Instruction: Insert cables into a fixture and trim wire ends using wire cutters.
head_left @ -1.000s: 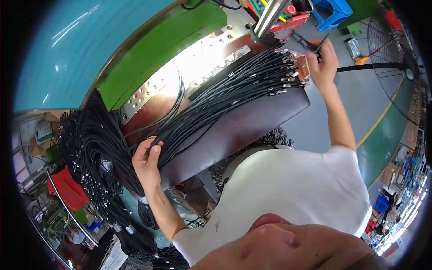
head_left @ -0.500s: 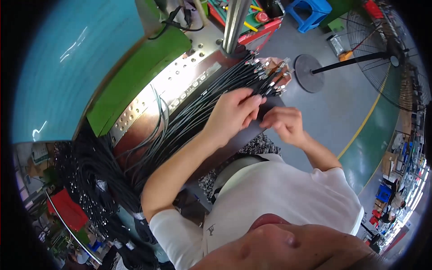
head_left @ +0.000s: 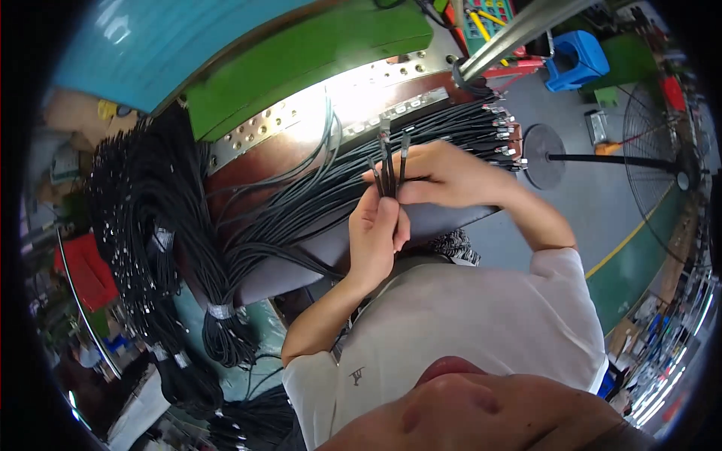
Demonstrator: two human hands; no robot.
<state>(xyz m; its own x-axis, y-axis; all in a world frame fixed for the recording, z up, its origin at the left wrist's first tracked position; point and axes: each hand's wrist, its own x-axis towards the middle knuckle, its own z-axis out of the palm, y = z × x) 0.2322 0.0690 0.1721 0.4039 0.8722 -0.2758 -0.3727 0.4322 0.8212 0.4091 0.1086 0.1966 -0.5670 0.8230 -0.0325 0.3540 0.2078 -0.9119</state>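
Observation:
My left hand (head_left: 376,229) is closed around several black cables (head_left: 388,177), thumb in front, with their plug ends sticking up above the fist. From the right, my right hand (head_left: 447,177) closes on the same cables just above, its thumb in front and its fingertips partly hidden behind them. Under and beyond the hands, a thick bundle of black cables (head_left: 444,129) lies across the bench, plug ends fanned out at the right edge. Further black cables (head_left: 293,255) run from the left hand's side to the left.
A perforated metal plate (head_left: 259,129) and a green machine body (head_left: 301,64) stand behind the cables. Hanks of black cable (head_left: 162,180) hang at the left. A metal post (head_left: 519,41) rises at the bench's far right. Beyond are a blue stool (head_left: 577,64) and a fan (head_left: 662,161).
The view has shifted. My left hand, previously by the plug ends at the right, now holds cables in front of me. My right hand has come up against those cables.

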